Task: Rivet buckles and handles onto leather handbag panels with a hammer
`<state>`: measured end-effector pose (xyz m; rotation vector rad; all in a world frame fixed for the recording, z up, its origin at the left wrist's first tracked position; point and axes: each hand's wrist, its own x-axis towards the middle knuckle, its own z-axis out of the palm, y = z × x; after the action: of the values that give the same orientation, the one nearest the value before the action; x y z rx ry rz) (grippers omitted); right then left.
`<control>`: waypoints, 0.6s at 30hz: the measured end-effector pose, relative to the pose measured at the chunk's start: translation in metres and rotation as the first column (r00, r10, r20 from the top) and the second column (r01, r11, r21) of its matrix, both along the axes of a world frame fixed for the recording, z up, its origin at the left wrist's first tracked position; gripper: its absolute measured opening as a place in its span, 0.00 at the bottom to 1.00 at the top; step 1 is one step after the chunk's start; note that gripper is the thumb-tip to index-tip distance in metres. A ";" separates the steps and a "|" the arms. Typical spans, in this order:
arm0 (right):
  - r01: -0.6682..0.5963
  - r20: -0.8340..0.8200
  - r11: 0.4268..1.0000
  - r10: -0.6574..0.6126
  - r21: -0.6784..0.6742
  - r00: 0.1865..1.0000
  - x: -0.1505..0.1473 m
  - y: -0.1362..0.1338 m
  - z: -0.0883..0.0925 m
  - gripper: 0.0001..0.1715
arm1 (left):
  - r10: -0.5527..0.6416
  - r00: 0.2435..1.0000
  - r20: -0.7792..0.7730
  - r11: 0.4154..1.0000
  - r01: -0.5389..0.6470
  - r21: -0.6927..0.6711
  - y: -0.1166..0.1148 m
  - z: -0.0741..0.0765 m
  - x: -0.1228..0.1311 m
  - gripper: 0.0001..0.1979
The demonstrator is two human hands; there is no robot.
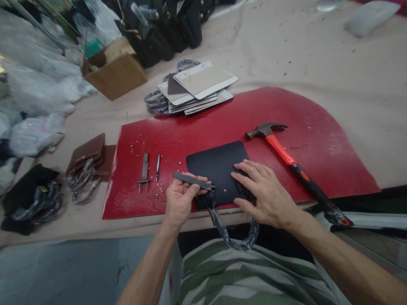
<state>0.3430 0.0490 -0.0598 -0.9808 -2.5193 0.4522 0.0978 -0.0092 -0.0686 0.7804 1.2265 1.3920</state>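
Observation:
A black leather panel (216, 165) lies flat on the red mat (165, 135), and a plastic-wrapped handle (237, 243) loops from its near edge over the table edge. Between thumb and fingers my left hand (182, 197) grips a dark metal punch (192, 181), its tip over the panel near the handle's attachment. My right hand (263, 192) rests with fingers spread on the panel's right side. Right of it lies a claw hammer (282, 154) with an orange and black handle. Two more metal tools, a pronged punch (145, 169) and a thin rod (158, 167), lie to the left.
Behind the mat stands a stack of pale panels (203, 82) with wrapped handles. Brown leather pieces (87, 154) and a black bundle (32, 199) lie at the left. Farther back are a cardboard box (116, 74) and black bags (159, 34). Small bits dot the mat.

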 end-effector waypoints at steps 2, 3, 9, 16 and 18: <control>0.001 0.000 1.000 -0.001 -0.007 1.000 0.000 0.000 0.000 0.32 | -0.008 0.999 -0.033 1.000 0.008 0.000 -0.001 -0.001 0.000 0.17; 0.002 0.000 1.000 -0.002 -0.009 1.000 0.000 0.000 0.000 0.32 | -0.011 0.999 -0.041 1.000 0.011 0.001 -0.001 -0.001 -0.001 0.17; 0.007 -0.016 1.000 -0.008 -0.008 1.000 0.000 0.000 -0.001 0.32 | -0.009 0.999 -0.043 1.000 0.009 -0.002 -0.002 -0.001 0.000 0.16; 0.003 -0.004 1.000 -0.003 0.030 1.000 -0.001 0.001 -0.003 0.30 | -0.106 0.987 0.122 0.985 0.121 -0.123 0.010 0.013 -0.008 0.26; 0.000 -0.010 0.999 0.000 0.040 1.000 -0.001 0.001 -0.003 0.30 | -0.146 0.973 0.181 0.974 0.173 -0.147 0.014 0.018 -0.011 0.27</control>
<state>0.3418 0.0504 -0.0630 -0.9617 -2.5096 0.4037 0.0866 0.0043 -0.0502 0.6205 1.1035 1.1858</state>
